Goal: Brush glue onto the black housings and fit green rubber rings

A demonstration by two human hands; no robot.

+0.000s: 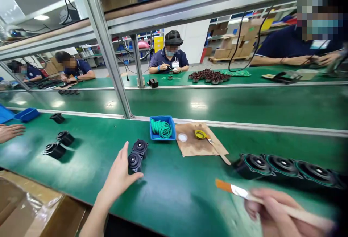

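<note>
My left hand (119,171) is open, thumb and fingers spread beside two round black housings (140,147) that stand together on the green table. Its fingertips are close to the nearer housing; whether they touch it I cannot tell. In my right hand (277,208) is a flat paintbrush (240,191) with orange bristles and a pale wooden handle, bristles pointing left. Beyond that hand, a row of several black housings (284,163) with green rings around their tops stands at the right, slightly blurred.
A blue bin (162,138) holds green rings. Stained cardboard (190,151) carries a yellow-rimmed tin (200,134), a white disc (182,137) and a second brush (217,150). Black housings (56,150) stand left, near a co-worker's hand (11,132). A metal post (104,48) rises behind.
</note>
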